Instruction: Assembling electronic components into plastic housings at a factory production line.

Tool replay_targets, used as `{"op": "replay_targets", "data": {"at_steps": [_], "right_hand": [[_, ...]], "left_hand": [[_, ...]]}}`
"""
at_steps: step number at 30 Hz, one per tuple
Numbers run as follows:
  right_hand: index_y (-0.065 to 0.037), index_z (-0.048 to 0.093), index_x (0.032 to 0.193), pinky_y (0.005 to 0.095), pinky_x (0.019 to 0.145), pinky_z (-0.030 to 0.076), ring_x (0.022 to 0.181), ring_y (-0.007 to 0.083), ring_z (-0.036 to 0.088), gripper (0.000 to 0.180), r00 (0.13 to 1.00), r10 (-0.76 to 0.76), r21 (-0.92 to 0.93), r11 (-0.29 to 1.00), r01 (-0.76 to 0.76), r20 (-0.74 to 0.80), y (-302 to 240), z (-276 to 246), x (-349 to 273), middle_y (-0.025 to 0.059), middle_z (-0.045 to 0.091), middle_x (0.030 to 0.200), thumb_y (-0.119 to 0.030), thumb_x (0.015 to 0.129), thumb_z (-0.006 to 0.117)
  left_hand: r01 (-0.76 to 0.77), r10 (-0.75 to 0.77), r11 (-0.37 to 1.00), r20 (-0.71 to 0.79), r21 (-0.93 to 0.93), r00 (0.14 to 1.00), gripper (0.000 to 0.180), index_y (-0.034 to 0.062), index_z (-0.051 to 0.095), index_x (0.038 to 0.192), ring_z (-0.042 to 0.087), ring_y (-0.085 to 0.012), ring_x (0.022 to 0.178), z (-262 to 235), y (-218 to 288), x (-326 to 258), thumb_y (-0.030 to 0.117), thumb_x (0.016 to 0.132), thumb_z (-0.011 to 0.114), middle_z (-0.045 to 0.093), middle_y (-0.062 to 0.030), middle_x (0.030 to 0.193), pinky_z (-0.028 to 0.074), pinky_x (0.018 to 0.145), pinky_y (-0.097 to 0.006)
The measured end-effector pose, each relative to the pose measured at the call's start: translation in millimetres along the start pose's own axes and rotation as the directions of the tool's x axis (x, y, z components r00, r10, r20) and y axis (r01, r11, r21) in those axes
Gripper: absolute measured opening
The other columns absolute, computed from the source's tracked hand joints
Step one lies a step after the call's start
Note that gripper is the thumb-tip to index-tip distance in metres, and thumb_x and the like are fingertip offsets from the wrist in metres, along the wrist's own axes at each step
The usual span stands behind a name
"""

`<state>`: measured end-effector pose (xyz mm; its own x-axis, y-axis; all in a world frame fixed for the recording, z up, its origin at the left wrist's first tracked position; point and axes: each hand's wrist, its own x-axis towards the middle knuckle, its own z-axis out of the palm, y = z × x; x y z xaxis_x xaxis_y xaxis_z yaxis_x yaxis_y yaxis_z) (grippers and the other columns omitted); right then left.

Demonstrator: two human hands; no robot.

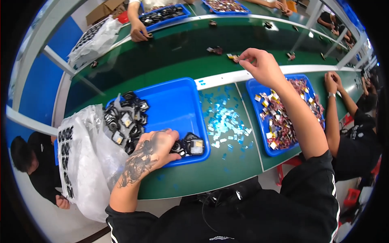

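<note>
Your right hand (263,65) is stretched out over the green belt (170,52), its fingers (243,58) pinched almost shut on a small part (235,58) at their tips. That part looks light and stiff, a little flat piece with hard edges; a fingertip pinch on its two sides should be enough, and it is small enough to slip out if you loosen at all.

Your left hand (156,148) lies in the near corner of the blue tray (174,101), fingers curled down over a black part with a pale face (193,146). Whether it has closed on one I cannot tell. These black pieces (125,119) look like hard moulded plastic, chunky and glossy, probably slick but not fragile; take one by its outer edges rather than by the shiny face.

Left of the tray lies a crinkled clear plastic bag (83,158), soft and thin, with more black pieces showing through. To your right a second blue tray (253,87) holds a heap of small mixed-colour bits (283,117). Between the trays, pale blue paper-like scraps (225,119) are scattered on the green desk (239,158).
</note>
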<state>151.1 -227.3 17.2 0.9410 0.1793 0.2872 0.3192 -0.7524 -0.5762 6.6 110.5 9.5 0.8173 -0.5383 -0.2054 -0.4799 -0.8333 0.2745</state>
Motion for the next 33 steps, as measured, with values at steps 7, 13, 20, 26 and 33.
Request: {"op": "replay_targets", "data": {"at_steps": [7,13,20,26,33], "right_hand": [[0.0,0.067,0.097,0.0287,0.066,0.051,0.07,0.0155,0.063,0.016,0.995,-0.093,0.251,0.963,0.1,-0.037,-33.3,-13.6,-92.8,0.0075,0.066,0.077,-0.011,0.086,0.068],[-0.002,0.061,0.12,0.0226,0.069,0.054,0.082,0.0093,0.065,0.032,0.965,0.082,0.592,0.776,-0.218,0.248,-78.9,18.7,-154.4,0.0048,0.067,0.093,-0.004,0.088,0.066],[0.0,0.064,0.095,0.0257,0.061,0.054,0.072,0.0101,0.067,0.013,0.977,0.206,0.798,0.578,-0.169,0.057,-76.0,52.1,-170.6,0.0061,0.068,0.079,-0.007,0.086,0.07],[-0.007,0.067,0.091,0.0432,0.078,0.05,0.09,0.031,0.06,0.017,0.956,0.074,-0.296,0.942,-0.161,-0.284,3.6,-15.9,-179.1,0.0109,0.062,0.088,-0.008,0.075,0.072],[-0.007,0.063,0.083,0.0429,0.075,0.049,0.084,0.0302,0.059,0.012,0.96,0.076,-0.452,0.87,-0.196,-0.27,40.8,-13.4,-169.8,0.0106,0.06,0.084,-0.007,0.074,0.071]], "left_hand": [[0.015,-0.047,0.994,-0.312,-0.105,0.949,0.015,0.0029,0.069,0.093,0.068,-0.03,0.074,-3.2,-3.6,15.5,0.014,0.082,0.069,0.07,-0.0145,0.084,0.053,0.067,-0.037],[-0.057,-0.166,0.406,-0.135,-0.912,0.977,0.015,-0.0049,0.064,0.103,0.067,-0.0116,0.082,-0.1,38.0,55.7,0.006,0.093,0.062,0.07,-0.0079,0.093,0.056,0.073,-0.025],[-0.136,-0.112,0.094,-0.146,-0.986,0.983,0.029,-0.0015,0.053,0.121,0.067,-0.0159,0.086,25.7,80.6,59.8,0.0,0.092,0.059,0.062,-0.0066,0.098,0.06,0.072,-0.029],[-0.04,-0.181,-0.234,0.003,-0.971,0.983,0.024,-0.0048,0.055,0.116,0.07,-0.0237,0.085,29.5,75.5,75.4,0.005,0.094,0.059,0.066,-0.0126,0.097,0.061,0.077,-0.032],[0.012,-0.117,-0.201,0.036,-0.98,0.992,0.029,-0.0028,0.054,0.12,0.071,-0.022,0.085,23.5,88.4,86.4,0.012,0.096,0.058,0.066,-0.0188,0.109,0.06,0.077,-0.031]]}}
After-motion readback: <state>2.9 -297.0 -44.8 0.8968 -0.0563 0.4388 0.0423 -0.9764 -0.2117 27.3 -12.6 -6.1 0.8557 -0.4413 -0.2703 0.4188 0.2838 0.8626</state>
